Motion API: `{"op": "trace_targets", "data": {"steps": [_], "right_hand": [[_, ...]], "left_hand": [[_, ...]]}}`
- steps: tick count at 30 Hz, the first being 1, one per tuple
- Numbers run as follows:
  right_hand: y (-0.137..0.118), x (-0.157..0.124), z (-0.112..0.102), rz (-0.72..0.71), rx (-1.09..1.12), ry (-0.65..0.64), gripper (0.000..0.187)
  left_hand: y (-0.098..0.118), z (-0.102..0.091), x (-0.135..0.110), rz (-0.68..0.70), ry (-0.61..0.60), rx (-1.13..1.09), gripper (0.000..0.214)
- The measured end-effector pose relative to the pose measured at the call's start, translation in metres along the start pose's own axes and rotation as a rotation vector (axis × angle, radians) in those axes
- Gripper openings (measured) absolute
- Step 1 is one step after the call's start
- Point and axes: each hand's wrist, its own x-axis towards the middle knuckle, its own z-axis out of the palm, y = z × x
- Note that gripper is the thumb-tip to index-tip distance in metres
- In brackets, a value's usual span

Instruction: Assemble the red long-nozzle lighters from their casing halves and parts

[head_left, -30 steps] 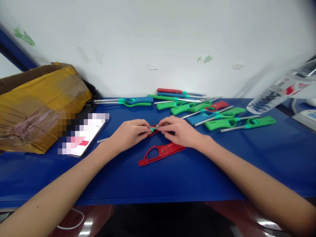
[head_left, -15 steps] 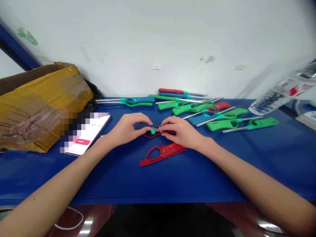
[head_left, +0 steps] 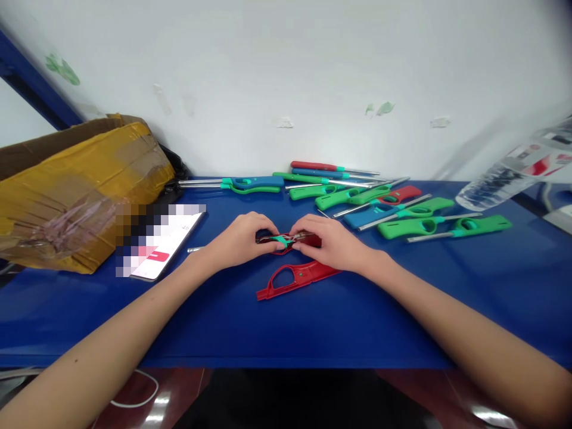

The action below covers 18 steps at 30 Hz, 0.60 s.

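Both hands meet over a partly assembled red gas lighter (head_left: 316, 239), its inside parts and thin wires showing. My left hand (head_left: 243, 239) is closed, thumb and fingers pinching its front end by the green trigger (head_left: 281, 241). My right hand (head_left: 322, 239) is closed on the red body, fingertips beside the wires. Fingers cover much of the lighter. Just in front of the hands, the other red handle half (head_left: 300, 280) lies on the blue table, hollow side up. A metal tube end (head_left: 193, 250) pokes out beside my left wrist.
Several finished lighters (head_left: 402, 229) in green, blue and red lie along the back right. Two more lighters (head_left: 252, 183) rest at the back left. A phone (head_left: 172, 244), a taped cardboard box (head_left: 84, 196) and a tilted water bottle (head_left: 496, 173) flank the work area.
My left thumb and fingers have closed in on the lighter's front end by the green trigger. My right fingers have drawn in beside them. The view has shifted slightly.
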Motion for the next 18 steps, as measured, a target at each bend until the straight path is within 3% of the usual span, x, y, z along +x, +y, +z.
{"op": "trace_targets", "data": {"steps": [8, 18], "right_hand": [[0.003, 0.0, 0.004, -0.015, -0.017, 0.002, 0.019], [0.003, 0.0, 0.004, -0.016, -0.027, 0.016, 0.019]], "left_hand": [[-0.013, -0.013, 0.0, 0.011, -0.009, -0.145, 0.022], [-0.01, -0.013, -0.002, 0.093, 0.005, -0.097, 0.015]]}}
